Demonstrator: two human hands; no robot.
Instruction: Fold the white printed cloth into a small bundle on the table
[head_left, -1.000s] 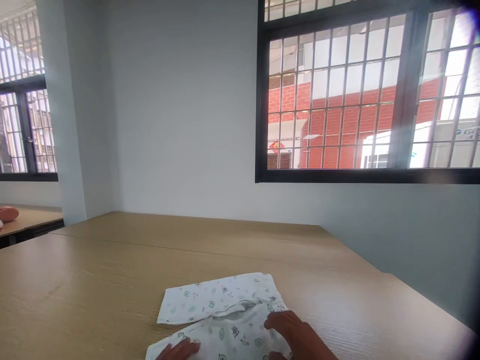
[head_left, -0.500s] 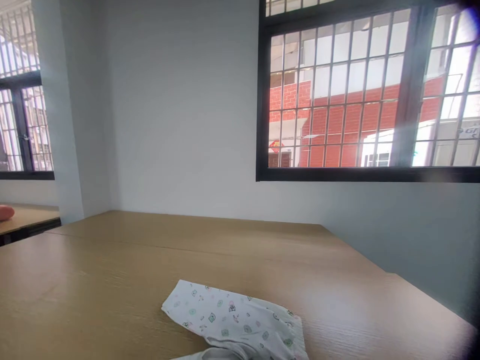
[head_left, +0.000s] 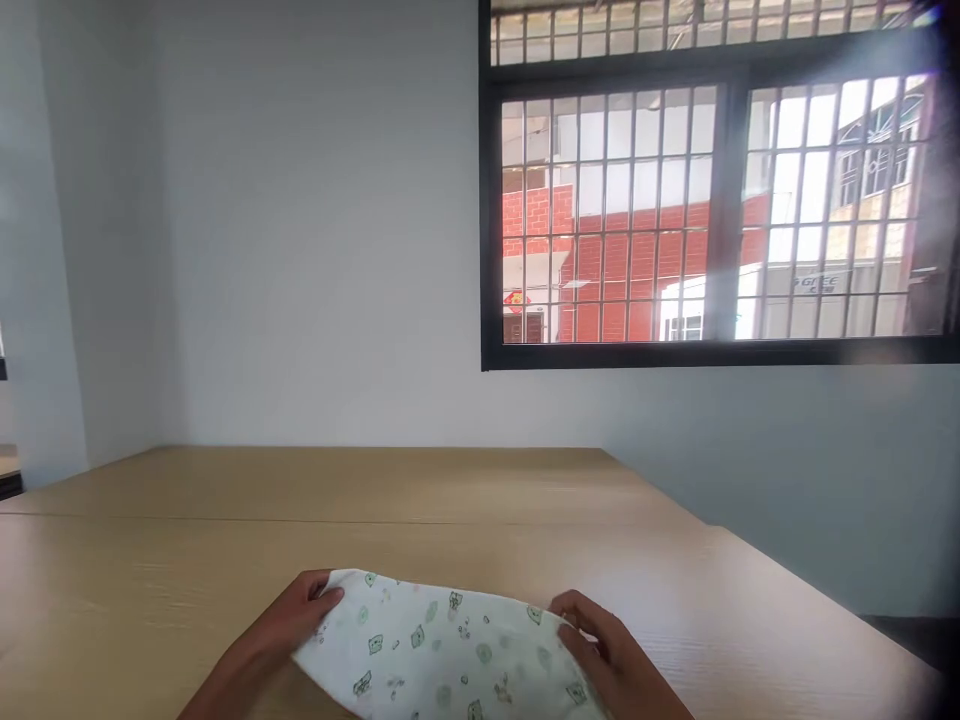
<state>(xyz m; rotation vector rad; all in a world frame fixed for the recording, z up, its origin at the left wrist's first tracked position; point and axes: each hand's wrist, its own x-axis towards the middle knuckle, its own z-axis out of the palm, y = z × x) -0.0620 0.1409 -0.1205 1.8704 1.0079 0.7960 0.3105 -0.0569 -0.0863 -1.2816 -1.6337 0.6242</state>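
Note:
A small white garment (head_left: pixel 442 650) printed with little green and grey figures lies at the near edge of a light wooden table (head_left: pixel 375 500). My left hand (head_left: pixel 289 622) grips its left end, thumb on top of the cloth. My right hand (head_left: pixel 611 655) grips its right end, fingers curled over the edge. The garment stretches between the two hands, and its lower part runs out of the picture.
The table runs back to a pale grey wall, with a seam across its top (head_left: pixel 225 518). A black-framed barred window (head_left: pixel 712 210) shows a red brick building outside. The table's right edge (head_left: pixel 825 600) drops away beside the wall.
Both hands, out of sight half a second ago, now hold the garment's two ends. The garment has been turned and spread sideways. The view has swung to the right.

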